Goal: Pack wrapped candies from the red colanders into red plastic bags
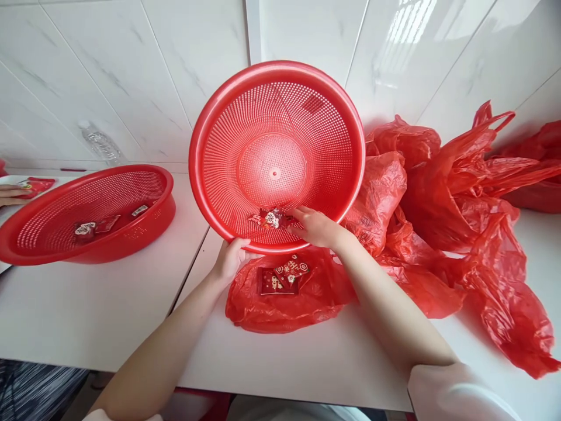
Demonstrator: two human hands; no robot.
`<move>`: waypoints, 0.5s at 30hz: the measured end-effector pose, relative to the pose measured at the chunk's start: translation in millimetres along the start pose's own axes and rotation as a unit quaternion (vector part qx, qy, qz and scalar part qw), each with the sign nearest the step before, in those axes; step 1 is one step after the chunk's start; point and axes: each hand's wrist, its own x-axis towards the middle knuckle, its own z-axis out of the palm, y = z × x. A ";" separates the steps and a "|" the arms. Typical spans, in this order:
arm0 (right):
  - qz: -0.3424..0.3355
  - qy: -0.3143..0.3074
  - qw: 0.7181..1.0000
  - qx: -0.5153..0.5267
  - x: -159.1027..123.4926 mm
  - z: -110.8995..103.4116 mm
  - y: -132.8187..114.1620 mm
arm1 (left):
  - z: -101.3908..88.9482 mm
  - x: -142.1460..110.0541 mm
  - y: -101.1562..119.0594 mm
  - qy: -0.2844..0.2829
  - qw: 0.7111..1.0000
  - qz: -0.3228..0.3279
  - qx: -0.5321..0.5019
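A round red plastic colander point(335, 158) is tilted up so its inside faces me. My left hand point(231, 259) is closed on its lower rim, with the thumb over the edge. My right hand point(316, 227) reaches into the colander, fingers stretched out beside a few small dark red packets point(272, 218) lying at the low side. I cannot tell whether the fingertips touch them. Below the rim, an open red plastic bag point(249, 310) lies on the table, with dark red printed packets point(280, 282) inside.
Another red colander point(144, 234) leans on the left with several packets in it. Beyond it are a clear plastic bottle point(101, 143) and another person's hand point(11, 195) by a red packet. Filled red plastic bags point(447, 193) crowd the right side. A tiled wall point(131, 76) stands behind.
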 end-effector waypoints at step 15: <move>0.076 -0.029 0.777 0.625 3.7 -14.8 8.0 | 3.5 -1.0 3.9 -0.005 1.000 0.030 -0.002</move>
